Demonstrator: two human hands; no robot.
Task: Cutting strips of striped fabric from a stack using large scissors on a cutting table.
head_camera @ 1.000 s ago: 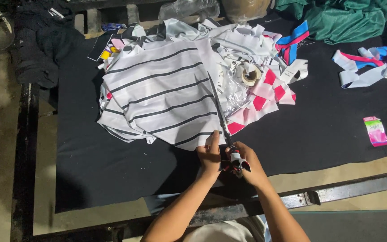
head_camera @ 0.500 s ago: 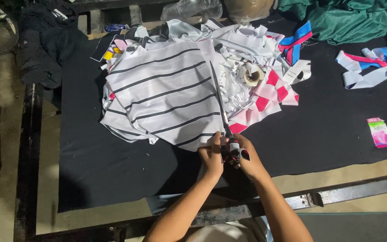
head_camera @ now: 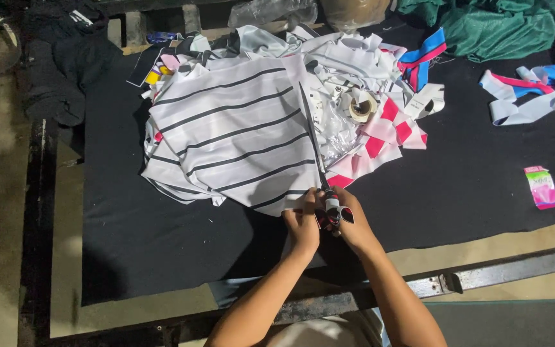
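Long scissors point(head_camera: 313, 138) lie shut across a pile of white fabric with thin black stripes point(head_camera: 226, 135) on a table covered in black cloth point(head_camera: 162, 238). The blades point away from me. Both hands meet at the scissors' handles at the near edge of the fabric. My left hand point(head_camera: 303, 226) curls against the handles from the left, its thumb at the fabric's edge. From the right, my right hand point(head_camera: 356, 225) grips the handles, which are partly hidden between the fingers.
Pink-and-white checked pieces point(head_camera: 387, 135), a roll of tape point(head_camera: 361, 106) and white scraps lie right of the scissors. Blue, pink and white strips point(head_camera: 528, 96) and a small pink packet point(head_camera: 543, 186) lie far right. Green cloth point(head_camera: 502, 26) is at the back, dark clothes point(head_camera: 59, 58) at left.
Both hands stay together at the scissors' handles with only small finger shifts. The fabric and scissors have not moved.
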